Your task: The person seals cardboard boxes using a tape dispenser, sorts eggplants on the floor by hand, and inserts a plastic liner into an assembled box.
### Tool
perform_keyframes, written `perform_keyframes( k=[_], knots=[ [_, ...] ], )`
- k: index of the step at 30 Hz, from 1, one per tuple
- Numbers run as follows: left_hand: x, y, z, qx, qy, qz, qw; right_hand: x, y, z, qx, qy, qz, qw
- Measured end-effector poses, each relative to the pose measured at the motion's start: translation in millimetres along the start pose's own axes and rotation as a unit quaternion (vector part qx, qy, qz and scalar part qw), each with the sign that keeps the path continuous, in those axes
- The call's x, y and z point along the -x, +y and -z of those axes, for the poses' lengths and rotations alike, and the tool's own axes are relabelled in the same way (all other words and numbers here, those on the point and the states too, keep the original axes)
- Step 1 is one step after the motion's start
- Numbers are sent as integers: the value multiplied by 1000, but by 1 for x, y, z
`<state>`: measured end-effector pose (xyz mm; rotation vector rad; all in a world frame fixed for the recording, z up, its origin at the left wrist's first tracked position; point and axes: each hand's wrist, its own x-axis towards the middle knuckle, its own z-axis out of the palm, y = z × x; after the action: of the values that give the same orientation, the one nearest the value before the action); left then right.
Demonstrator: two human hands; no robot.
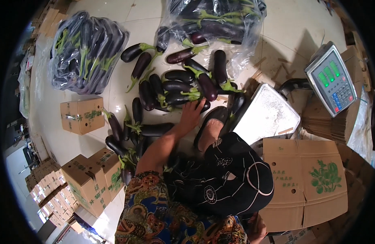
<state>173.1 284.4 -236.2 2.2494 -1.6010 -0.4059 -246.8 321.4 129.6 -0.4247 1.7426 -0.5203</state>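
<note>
Glossy dark eggplants (174,99) lie in a loose heap on the pale floor (132,34), just beyond the person, green stems pointing several ways. The left hand (190,116) reaches to the heap's near edge, fingers apart and touching the eggplants there; whether they have closed around one, I cannot tell. A full grip around the thick body, not the stem, would probably be surest on such smooth skin, and lifting gently should spare the neighbours from rolling or bruising. The right hand (256,229) is at the near edge, beside a flat cardboard sheet (305,183); its grip is hidden. A shoe (220,115) stands just right of the left hand, so care is wise there. Farther right is a scale (273,112) with a lit display. Beyond the heap, at far left, sits a clear bag (90,57) packed with eggplants; a cardboard box (82,116) stands nearer.
</note>
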Motion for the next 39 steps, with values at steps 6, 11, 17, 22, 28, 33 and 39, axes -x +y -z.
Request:
perform_keyframes(
  k=[6, 11, 17, 22, 28, 33, 39],
  knots=[
    [-56, -40, 24, 5, -16, 36, 999, -12, 19, 34, 157, -1, 72, 985],
    [-78, -52, 71, 51, 44, 91, 994, -33, 14, 33, 146, -174, 173, 958],
    [55, -51, 98, 128, 57, 114, 984, -15, 3, -14, 59, -17, 135, 989],
    [134, -63, 84, -53, 65, 207, 975, -19, -2, -10, 74, -52, 131, 987],
    [123, -109, 90, 131, -67, 264, 953, -19, -1, -24, 70, -25, 175, 982],
    [57, -53, 168, 601, -111, 327, 721, -15, 5, -31, 40, -6, 179, 983],
    [41, -32, 187, 784, -191, 185, 561, -16, 11, -39, 43, -12, 173, 984]
  ],
)
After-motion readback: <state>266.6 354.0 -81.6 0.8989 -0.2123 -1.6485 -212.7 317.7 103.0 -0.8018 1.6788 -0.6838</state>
